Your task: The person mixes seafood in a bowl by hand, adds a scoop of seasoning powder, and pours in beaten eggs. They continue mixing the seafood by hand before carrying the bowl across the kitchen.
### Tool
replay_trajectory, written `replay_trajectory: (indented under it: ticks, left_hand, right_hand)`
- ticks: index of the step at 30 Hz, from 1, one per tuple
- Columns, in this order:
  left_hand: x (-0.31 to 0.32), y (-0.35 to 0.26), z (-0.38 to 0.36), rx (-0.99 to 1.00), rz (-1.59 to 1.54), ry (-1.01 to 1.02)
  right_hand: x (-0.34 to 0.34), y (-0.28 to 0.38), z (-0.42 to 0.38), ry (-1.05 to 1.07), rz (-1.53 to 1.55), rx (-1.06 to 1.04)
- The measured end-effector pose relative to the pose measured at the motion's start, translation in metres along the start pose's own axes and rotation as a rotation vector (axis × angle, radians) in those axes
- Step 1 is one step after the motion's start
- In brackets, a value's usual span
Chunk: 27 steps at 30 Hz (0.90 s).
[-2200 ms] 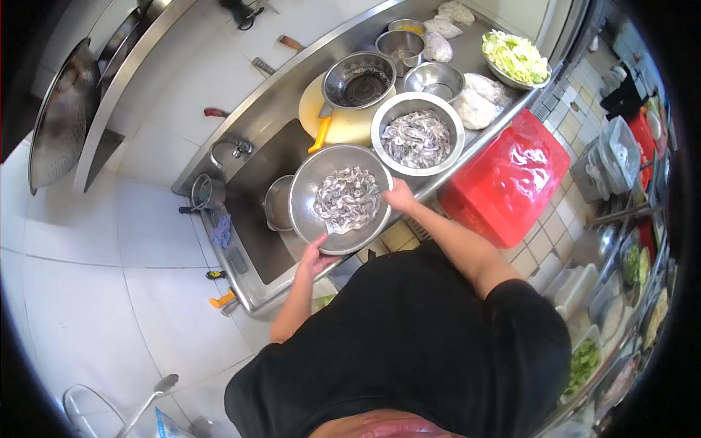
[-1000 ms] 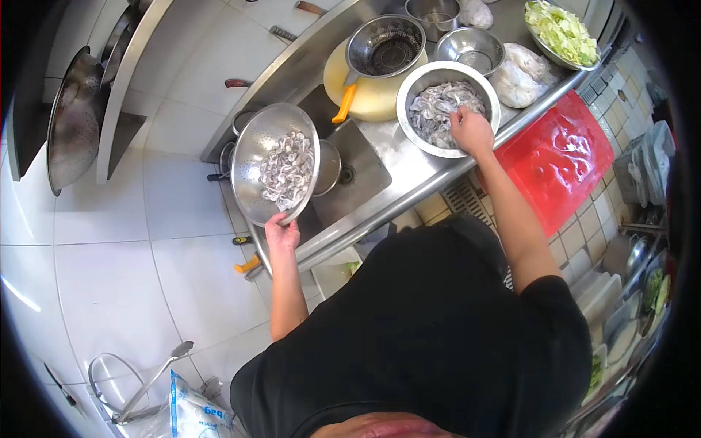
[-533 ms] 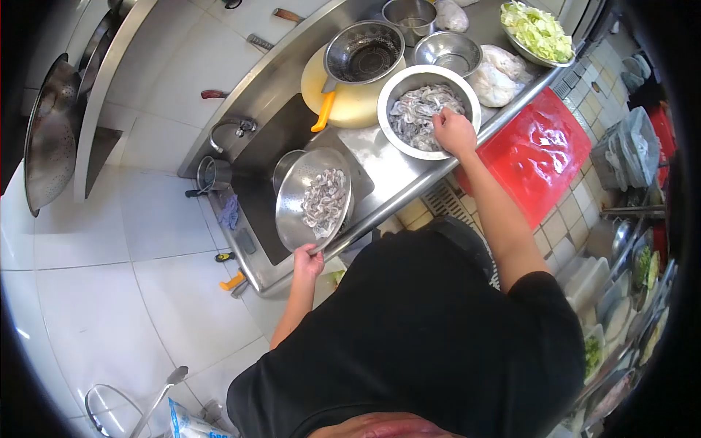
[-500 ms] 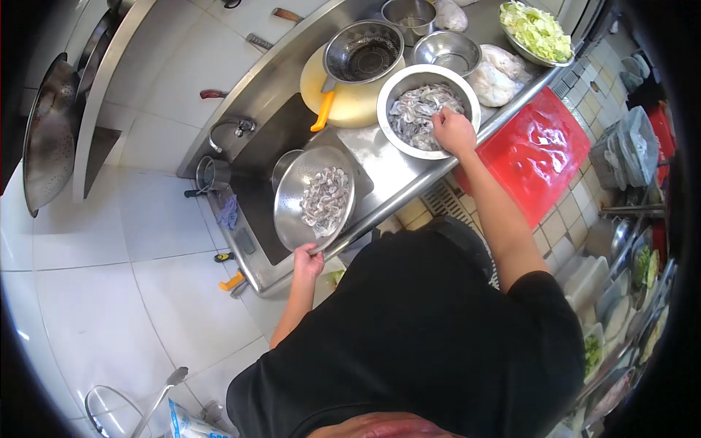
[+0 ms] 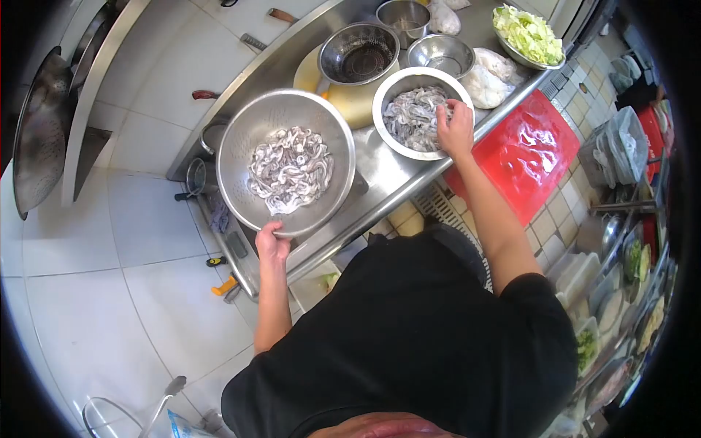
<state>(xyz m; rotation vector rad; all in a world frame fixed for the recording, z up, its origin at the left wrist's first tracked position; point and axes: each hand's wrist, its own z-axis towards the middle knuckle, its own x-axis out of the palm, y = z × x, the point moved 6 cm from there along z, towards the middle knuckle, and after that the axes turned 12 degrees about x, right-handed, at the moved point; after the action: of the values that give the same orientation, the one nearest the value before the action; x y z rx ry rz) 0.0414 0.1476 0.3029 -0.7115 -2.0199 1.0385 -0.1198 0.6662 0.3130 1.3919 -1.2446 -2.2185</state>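
My left hand (image 5: 273, 247) is closed on the near rim of a perforated steel colander (image 5: 237, 139), raised over the sink area. Pale and grey squid pieces (image 5: 292, 169) lie in a heap at its middle. On the counter to the right stands a steel bowl (image 5: 382, 135) with more wet grey squid pieces (image 5: 412, 117). My right hand (image 5: 455, 130) reaches over that bowl's right side, with its fingers curled inside near the wall. What lies under those fingertips is hidden.
Behind the bowl are a dark-bottomed perforated basin (image 5: 358, 55) on a round yellowish board (image 5: 350, 102), and a small steel bowl (image 5: 440, 55). Plastic bags (image 5: 488, 84) and a bowl of chopped cabbage (image 5: 527, 35) stand farther right. A red sheet (image 5: 522, 157) lies below the counter edge.
My left hand has lifted the colander up out of the sink, and it looks larger and closer. My right hand has shifted slightly toward the bowl's right wall.
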Motion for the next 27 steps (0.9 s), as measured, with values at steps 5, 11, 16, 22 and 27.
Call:
replay_trajectory:
  ticks: [5,11,16,22,27]
  left_hand:
    - [0.085,-0.037,0.014,0.251,0.09,0.052]
    - [0.196,-0.061,0.009,0.479,0.358,0.204]
    - [0.28,-0.063,0.009,0.66,0.777,0.329]
    - [0.378,-0.067,-0.054,1.182,1.296,0.435]
    - [0.399,-0.066,-0.076,1.483,1.227,0.494]
  right_hand:
    - [-0.004,0.0,0.001,-0.104,0.086,-0.142]
    - [0.006,-0.01,0.006,0.017,0.046,-0.115]
    - [0.015,-0.011,0.006,0.146,0.035,-0.127]
    - [0.016,-0.009,0.008,0.203,-0.056,-0.072]
    - [0.019,-0.006,0.008,0.317,-0.155,-0.006]
